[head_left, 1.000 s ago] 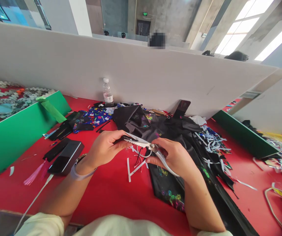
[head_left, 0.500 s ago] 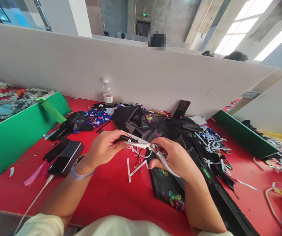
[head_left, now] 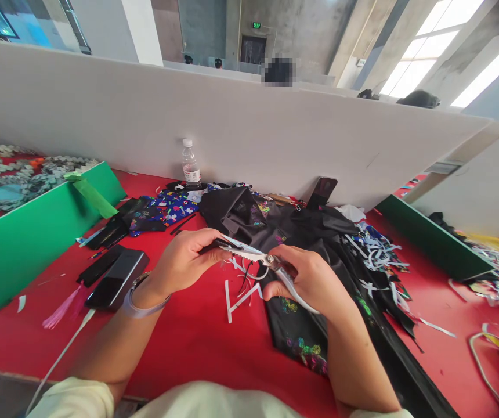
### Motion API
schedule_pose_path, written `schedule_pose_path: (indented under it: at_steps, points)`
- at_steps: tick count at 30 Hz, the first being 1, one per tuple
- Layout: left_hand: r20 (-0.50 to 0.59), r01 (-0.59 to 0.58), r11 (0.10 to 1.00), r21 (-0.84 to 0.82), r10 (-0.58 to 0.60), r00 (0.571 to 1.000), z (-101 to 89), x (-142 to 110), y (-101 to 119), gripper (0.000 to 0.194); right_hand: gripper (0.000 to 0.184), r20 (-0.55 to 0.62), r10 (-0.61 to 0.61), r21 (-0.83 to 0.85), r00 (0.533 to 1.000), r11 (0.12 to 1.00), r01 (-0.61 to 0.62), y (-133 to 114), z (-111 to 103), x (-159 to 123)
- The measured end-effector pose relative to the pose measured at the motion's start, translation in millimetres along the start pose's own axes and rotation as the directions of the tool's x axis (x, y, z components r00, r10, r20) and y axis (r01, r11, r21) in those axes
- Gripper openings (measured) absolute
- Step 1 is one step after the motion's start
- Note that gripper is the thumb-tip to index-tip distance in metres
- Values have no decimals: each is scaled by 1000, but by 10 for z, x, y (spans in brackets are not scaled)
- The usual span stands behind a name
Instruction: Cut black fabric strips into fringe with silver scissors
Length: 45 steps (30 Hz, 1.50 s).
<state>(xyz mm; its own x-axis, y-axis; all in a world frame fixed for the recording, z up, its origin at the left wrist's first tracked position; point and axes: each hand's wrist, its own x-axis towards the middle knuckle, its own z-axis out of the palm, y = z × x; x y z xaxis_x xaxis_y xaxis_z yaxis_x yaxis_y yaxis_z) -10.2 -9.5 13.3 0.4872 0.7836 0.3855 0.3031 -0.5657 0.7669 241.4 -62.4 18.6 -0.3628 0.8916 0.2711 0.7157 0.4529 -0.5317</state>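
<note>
Within right-hand fingers (head_left: pixel 283 251), toothed scissors (head_left: pixel 270 259).

A saturated red covers the worktop (head_left: pixel 180 348) across the lower frame. At the centre, the scissors (head_left: pixel 253 253) are silver with pale grey-white handles, beside a small black piece (head_left: pixel 218 244). The black fabric (head_left: pixel 314 235) right of centre carries scattered motifs in iridescent green, yellow, blue and magenta. Left of it, a printed cloth (head_left: pixel 175 206) is vivid blue dotted with white, red and yellow shapes. The left panel (head_left: pixel 40 249) is bright green, the right panel (head_left: pixel 441 241) darker green; a tassel (head_left: pixel 61 307) at lower left is pink, the wristband (head_left: pixel 145 309) pale lilac, the partition (head_left: pixel 249 128) off-white.
</note>
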Motion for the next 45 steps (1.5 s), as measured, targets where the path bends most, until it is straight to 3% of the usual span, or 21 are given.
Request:
schedule_pose_path:
  at_steps: [8,16,45]
  points:
    - [-5,4,1000,-19,-4,1000,8,-10,-21,26,51,-2,-9,5,1000,1000,9,13,0,9]
    - [14,-77,997,18,77,997,-15,-5,-23,24,54,53,-19,83,998,996,15,33,-17,16]
    - [-37,-105,994,41,107,994,-18,-10,-45,23,44,-18,-3,-23,1000,1000,3,8,27,3]
